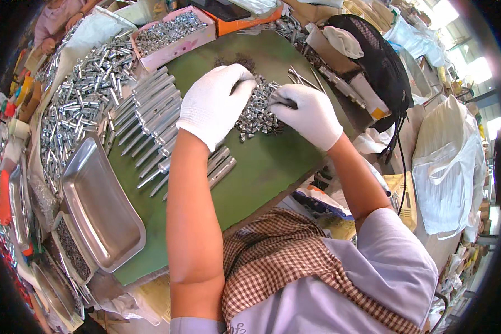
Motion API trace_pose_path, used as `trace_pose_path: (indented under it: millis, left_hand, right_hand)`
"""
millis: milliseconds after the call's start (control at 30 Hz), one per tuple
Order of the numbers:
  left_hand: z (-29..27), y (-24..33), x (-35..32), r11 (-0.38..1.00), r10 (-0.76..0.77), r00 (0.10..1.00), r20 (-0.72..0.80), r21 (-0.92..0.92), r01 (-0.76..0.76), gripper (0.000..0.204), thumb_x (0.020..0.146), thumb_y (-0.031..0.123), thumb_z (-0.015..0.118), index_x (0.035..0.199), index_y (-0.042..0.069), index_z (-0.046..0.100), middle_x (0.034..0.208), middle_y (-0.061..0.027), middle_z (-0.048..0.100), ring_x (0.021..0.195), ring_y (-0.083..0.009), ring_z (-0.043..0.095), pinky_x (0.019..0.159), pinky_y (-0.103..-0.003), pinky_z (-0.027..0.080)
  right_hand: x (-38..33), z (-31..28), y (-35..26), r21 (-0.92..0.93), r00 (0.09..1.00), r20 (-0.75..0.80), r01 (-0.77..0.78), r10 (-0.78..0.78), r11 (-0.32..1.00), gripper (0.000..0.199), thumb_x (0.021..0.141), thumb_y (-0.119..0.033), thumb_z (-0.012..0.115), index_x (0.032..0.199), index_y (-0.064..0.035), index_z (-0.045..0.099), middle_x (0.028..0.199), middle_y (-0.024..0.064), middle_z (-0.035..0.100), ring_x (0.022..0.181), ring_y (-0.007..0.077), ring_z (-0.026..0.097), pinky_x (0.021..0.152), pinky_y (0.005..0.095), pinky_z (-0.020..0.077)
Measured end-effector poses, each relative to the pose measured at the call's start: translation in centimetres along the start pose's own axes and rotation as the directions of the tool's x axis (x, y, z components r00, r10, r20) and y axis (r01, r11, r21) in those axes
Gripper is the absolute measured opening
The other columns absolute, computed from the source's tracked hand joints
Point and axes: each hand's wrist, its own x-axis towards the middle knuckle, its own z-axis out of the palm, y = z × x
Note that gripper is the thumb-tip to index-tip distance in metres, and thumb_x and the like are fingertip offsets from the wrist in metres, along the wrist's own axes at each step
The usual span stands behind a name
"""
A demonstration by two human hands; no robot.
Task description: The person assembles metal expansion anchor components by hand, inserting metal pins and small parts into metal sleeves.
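Observation:
Both my hands wear white knitted gloves over a green work board (pixel 250 172). My left hand (pixel 214 103) is closed, thumb and fingers pinched together at the left edge of a heap of small shiny metal nuts or cones (pixel 256 114). At the heap's right side my right hand (pixel 309 114) is pinched too, its glove tips darkened. Whatever either pinch holds is too small or hidden. Beyond the heap lies a small pile of dark, fine pieces (pixel 239 60). Silver metal sleeves with rods (pixel 156 114) lie side by side in rows left of my left forearm.
A steel tray (pixel 103 203) rests on the board's left edge. Loose metal anchors (pixel 86 100) are heaped farther left, beside a pink box of small parts (pixel 172 36). A black mesh bag (pixel 373 61) stands at right. Another person (pixel 55 25) is at far left.

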Motion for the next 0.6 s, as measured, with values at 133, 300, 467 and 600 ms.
trace_pose_path:
  millis: [133,300,467,600]
  left_hand:
    - [0.0,-0.1,-0.1,0.997,0.003,0.995,0.103,0.073,-0.01,0.019,0.085,0.022,0.064,0.094,0.005,0.066,0.088,-0.0151,0.064,0.085,-0.0317,0.063,0.076,-0.038,0.049]
    - [0.1,0.1,-0.1,0.998,0.054,0.987,0.154,0.032,-0.06,0.02,0.083,0.023,0.066,0.092,0.006,0.066,0.088,-0.0141,0.064,0.085,-0.0312,0.062,0.076,-0.038,0.049]
    - [-0.5,0.3,-0.2,0.997,0.074,0.977,0.199,0.023,-0.08,0.021,0.082,0.023,0.066,0.094,0.005,0.066,0.09,-0.0129,0.065,0.086,-0.0297,0.063,0.079,-0.037,0.049]
    - [-1.3,-0.4,0.0,0.997,0.026,0.983,-0.183,-0.06,-0.038,0.023,0.089,0.023,0.064,0.102,0.005,0.068,0.092,-0.0085,0.068,0.084,-0.0199,0.063,0.078,-0.031,0.049]
  right_hand:
    - [-0.2,0.5,0.7,-0.143,0.994,0.004,0.113,-0.113,0.983,0.021,0.083,-0.028,0.065,0.08,-0.0067,0.065,0.078,0.0138,0.061,0.074,0.0354,0.062,0.065,0.0423,0.0494]
    - [0.0,-0.4,-1.3,0.154,0.995,-0.095,0.002,0.013,0.988,0.02,0.083,-0.026,0.069,0.086,-0.0055,0.068,0.076,0.0136,0.064,0.067,0.0276,0.063,0.063,0.0355,0.049]
    - [-0.2,-0.1,-1.6,0.192,0.995,-0.086,-0.04,0.058,0.981,0.021,0.083,-0.024,0.069,0.09,-0.0042,0.068,0.079,0.0152,0.066,0.071,0.026,0.065,0.064,0.0342,0.0493]
    - [-2.2,0.2,-1.5,0.061,0.998,-0.05,0.053,-0.05,0.997,0.016,0.08,-0.021,0.066,0.088,-0.0065,0.067,0.079,0.0147,0.064,0.073,0.0305,0.065,0.066,0.0381,0.0511]
